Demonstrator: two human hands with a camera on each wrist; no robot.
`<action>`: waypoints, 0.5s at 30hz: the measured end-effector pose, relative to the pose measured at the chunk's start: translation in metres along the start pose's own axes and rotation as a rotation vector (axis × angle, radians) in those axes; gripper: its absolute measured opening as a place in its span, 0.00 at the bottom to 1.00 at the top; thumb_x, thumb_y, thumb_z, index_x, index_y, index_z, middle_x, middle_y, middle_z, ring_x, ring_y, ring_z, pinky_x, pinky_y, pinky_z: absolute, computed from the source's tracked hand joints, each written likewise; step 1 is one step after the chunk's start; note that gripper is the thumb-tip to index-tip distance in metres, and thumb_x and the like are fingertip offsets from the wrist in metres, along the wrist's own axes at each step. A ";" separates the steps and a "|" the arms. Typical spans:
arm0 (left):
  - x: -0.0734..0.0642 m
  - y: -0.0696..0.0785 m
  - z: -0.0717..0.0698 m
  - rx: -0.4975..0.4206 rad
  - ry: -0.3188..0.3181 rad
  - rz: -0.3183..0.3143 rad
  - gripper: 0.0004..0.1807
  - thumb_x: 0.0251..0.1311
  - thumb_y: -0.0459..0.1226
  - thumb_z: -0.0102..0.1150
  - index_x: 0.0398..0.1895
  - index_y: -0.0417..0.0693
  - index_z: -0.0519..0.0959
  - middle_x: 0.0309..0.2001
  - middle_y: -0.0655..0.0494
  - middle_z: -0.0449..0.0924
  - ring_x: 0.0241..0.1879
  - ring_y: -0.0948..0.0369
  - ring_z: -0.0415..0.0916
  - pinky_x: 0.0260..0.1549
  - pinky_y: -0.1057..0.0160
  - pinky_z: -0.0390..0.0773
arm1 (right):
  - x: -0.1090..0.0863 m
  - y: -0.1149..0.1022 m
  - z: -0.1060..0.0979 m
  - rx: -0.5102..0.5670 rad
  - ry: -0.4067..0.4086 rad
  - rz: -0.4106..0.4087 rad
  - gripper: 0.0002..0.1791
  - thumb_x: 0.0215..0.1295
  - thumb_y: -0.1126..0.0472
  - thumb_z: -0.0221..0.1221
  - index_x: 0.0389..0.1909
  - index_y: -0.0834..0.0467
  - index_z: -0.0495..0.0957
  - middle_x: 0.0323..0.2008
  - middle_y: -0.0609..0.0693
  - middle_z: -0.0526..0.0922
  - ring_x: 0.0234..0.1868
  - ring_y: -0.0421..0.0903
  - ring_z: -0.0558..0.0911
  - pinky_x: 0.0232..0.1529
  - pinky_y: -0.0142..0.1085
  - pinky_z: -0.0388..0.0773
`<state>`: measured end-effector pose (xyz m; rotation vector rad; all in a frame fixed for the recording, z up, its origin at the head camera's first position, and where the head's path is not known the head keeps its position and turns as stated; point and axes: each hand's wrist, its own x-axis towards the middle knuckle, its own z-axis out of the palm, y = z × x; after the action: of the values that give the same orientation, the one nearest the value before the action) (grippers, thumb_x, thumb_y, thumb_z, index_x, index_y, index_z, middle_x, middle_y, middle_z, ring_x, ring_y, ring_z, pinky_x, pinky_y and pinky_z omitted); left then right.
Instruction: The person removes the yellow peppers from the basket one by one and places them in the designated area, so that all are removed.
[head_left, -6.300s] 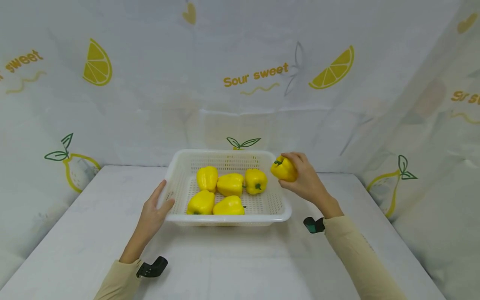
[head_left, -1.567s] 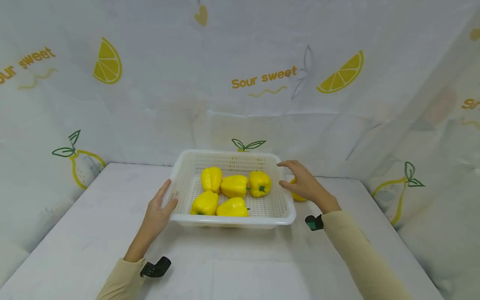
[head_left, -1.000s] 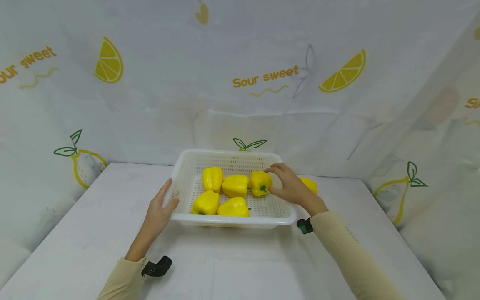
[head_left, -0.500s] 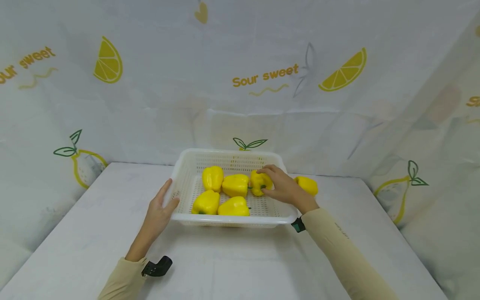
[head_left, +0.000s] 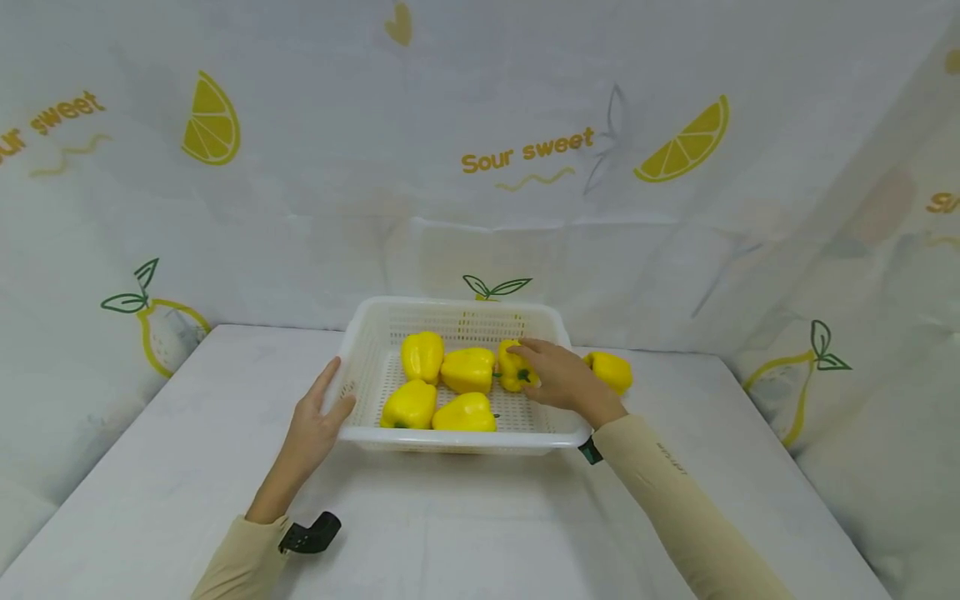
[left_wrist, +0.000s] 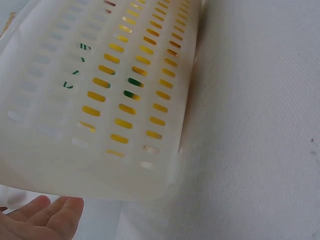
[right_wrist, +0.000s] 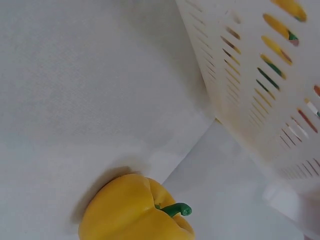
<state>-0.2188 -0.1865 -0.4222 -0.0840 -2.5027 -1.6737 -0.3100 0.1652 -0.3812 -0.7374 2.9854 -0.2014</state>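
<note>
In the head view, a white perforated plastic basket (head_left: 465,437) holds several yellow bell peppers. My left hand (head_left: 309,425) holds the basket's left rim, the thumb over it and the fingers along the outside. Those fingers (left_wrist: 55,217) show below the basket's end wall in the left wrist view. Over the right rim reaches my right hand (head_left: 558,379), gripping the rightmost bell pepper (head_left: 512,367) in the basket, its green stem toward me. Outside the basket on the right, another yellow bell pepper (head_left: 611,371) lies on the table, its green stem visible in the right wrist view.
The other peppers in the basket include one at the back left (head_left: 422,357), a middle pepper (head_left: 467,371) and a front left one (head_left: 408,406). A white-covered table (head_left: 450,525) carries everything. Behind it hangs a white curtain (head_left: 337,192) with lemon prints.
The right hand carried one bell pepper out and let it go on the table right of the basket. It then moved left into the basket and took hold of the rightmost pepper. Left hand stays.
</note>
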 end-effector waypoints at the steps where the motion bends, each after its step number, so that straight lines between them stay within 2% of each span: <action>1: 0.000 -0.001 0.000 -0.003 -0.007 -0.003 0.37 0.72 0.36 0.46 0.80 0.43 0.44 0.79 0.42 0.45 0.77 0.41 0.49 0.73 0.38 0.52 | 0.000 0.000 0.001 -0.013 0.002 -0.007 0.36 0.61 0.56 0.67 0.70 0.53 0.68 0.72 0.56 0.67 0.72 0.58 0.68 0.71 0.55 0.65; 4: 0.001 -0.001 -0.001 0.001 -0.012 -0.005 0.37 0.72 0.36 0.45 0.80 0.43 0.44 0.79 0.41 0.45 0.77 0.41 0.48 0.73 0.38 0.51 | 0.001 -0.001 0.003 -0.024 0.013 -0.017 0.35 0.59 0.57 0.69 0.68 0.53 0.70 0.69 0.54 0.71 0.67 0.57 0.73 0.69 0.53 0.69; 10: 0.000 -0.001 -0.001 -0.004 -0.015 -0.016 0.37 0.73 0.36 0.45 0.80 0.44 0.43 0.80 0.42 0.44 0.77 0.41 0.48 0.74 0.39 0.51 | 0.000 -0.004 0.002 -0.033 0.034 -0.035 0.35 0.54 0.61 0.72 0.65 0.50 0.74 0.63 0.53 0.74 0.52 0.53 0.81 0.59 0.49 0.79; 15: 0.001 0.000 -0.001 -0.013 -0.020 -0.016 0.37 0.73 0.36 0.45 0.80 0.44 0.43 0.80 0.42 0.45 0.77 0.41 0.49 0.73 0.38 0.52 | -0.003 -0.001 0.001 -0.007 0.038 -0.077 0.37 0.51 0.64 0.74 0.65 0.49 0.75 0.61 0.53 0.75 0.54 0.53 0.80 0.60 0.50 0.78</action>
<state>-0.2194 -0.1873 -0.4221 -0.0817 -2.5135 -1.7042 -0.3070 0.1654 -0.3822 -0.8594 2.9977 -0.2115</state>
